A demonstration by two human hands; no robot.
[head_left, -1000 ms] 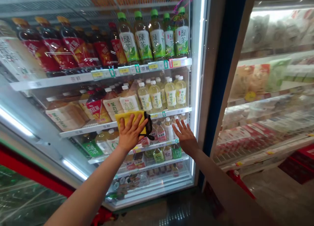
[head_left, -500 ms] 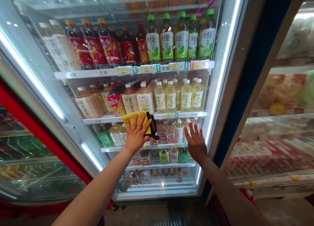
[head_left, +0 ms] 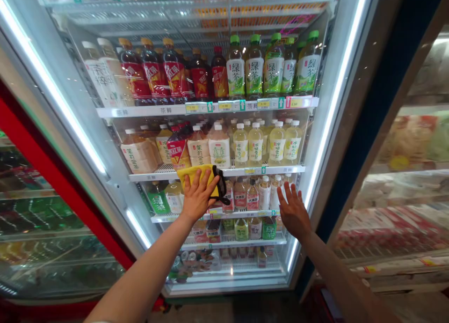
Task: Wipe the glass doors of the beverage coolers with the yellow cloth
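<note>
My left hand (head_left: 199,194) lies with fingers spread on a yellow cloth (head_left: 187,174) with a black edge and loop. It presses the cloth against what looks like the clear front of a lit drinks cooler. Behind the cloth are the edge of a middle shelf and some bottles, partly covered. My right hand (head_left: 293,209) is raised at the cooler's right side, fingers apart and holding nothing. Whether its palm touches the front, I cannot tell. White-capped bottles (head_left: 264,192) stand behind its fingertips.
Green-capped tea bottles (head_left: 254,68) and red-labelled bottles (head_left: 150,75) fill the upper shelf. Pale yellow drinks (head_left: 255,145) stand below them. A red-framed cooler (head_left: 63,192) adjoins on the left. Shelves with packaged goods (head_left: 382,229) are on the right, past a dark blue upright (head_left: 379,112).
The view has shifted, so the cooler sits farther right and lower. My left hand and the cloth are slightly farther left against the bottles. The right hand stays open.
</note>
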